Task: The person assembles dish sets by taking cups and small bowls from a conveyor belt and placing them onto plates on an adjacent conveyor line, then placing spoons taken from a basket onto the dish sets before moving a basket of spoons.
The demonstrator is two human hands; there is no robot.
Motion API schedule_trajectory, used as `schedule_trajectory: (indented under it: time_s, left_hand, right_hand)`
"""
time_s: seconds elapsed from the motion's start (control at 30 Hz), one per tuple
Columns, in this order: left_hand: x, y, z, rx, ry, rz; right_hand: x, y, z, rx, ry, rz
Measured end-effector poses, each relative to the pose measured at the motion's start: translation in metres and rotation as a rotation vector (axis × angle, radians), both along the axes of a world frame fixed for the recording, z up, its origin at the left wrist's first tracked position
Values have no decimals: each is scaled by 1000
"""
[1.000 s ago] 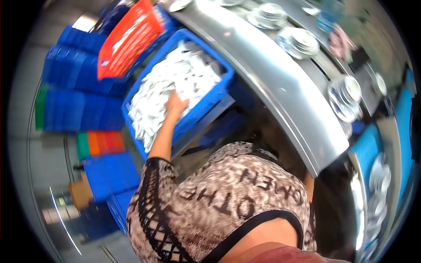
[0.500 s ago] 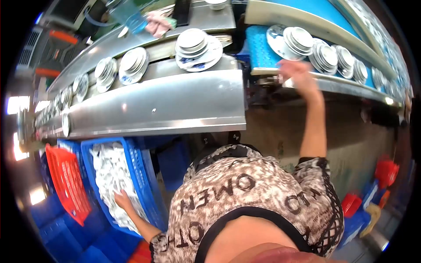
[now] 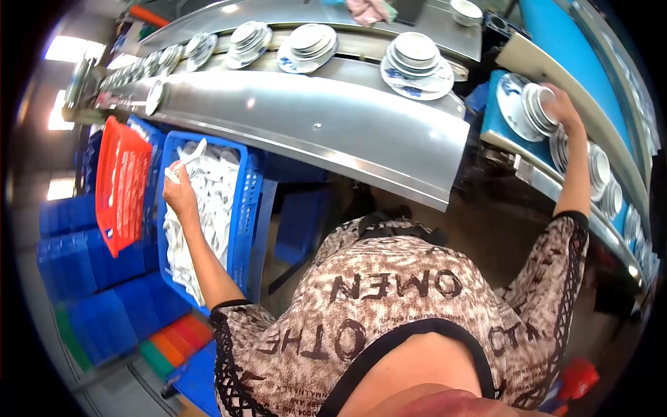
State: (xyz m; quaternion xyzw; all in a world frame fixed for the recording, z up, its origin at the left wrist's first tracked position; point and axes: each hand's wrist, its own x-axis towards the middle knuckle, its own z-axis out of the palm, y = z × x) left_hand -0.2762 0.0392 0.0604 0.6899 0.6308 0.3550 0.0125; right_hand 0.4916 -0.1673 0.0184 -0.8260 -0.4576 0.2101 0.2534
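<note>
My left hand [image 3: 179, 194] is closed on white spoons [image 3: 192, 154], lifted at the far side of a blue basket [image 3: 243, 201]. More white spoons [image 3: 208, 208] fill that basket in a loose heap. My right hand [image 3: 563, 111] grips a small white bowl [image 3: 540, 104] in a stack of dishes on a blue conveyor belt at the right. Under the stack lies a plate with a blue pattern [image 3: 508, 104]. How my right fingers sit on the bowl is partly hidden.
Stacked dishes [image 3: 415, 62] with bowls on top line the steel counter [image 3: 313, 118]. Beside my basket stands a red basket [image 3: 124, 187], with blue crates [image 3: 90, 264] below. More dish stacks [image 3: 599, 170] ride on the conveyor. A pink cloth [image 3: 370, 10] lies at the back.
My left hand has come up from the heap with spoons in it. My right hand has moved from the conveyor's edge onto the bowl stack. The view has swung left.
</note>
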Motion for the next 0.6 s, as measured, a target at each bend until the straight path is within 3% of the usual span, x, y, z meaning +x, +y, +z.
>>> schedule_trajectory:
  time_s: [0.13,0.17,0.2,0.27,0.4,0.53,0.6]
  left_hand:
    - [79,25,4,274,308,-291]
    - [93,34,3,251,381,-359]
    - [109,40,5,307,449,-470]
    - [142,52,-3,394,546,-582]
    - [167,100,-63,464,497,-801]
    - [158,117,-84,377,289,-734]
    - [153,122,-93,366,215,-703]
  right_hand:
    - [-14,1,-6,350,344,8]
    - [-21,4,-7,467,134,43]
    - [-35,6,7,403,127,-89]
    - [-75,16,29,527,29,-285]
    - [-135,42,33,566,433,-252]
    - [-235,79,13,380,651,-221]
    - [-258,85,-3,287,359,-113]
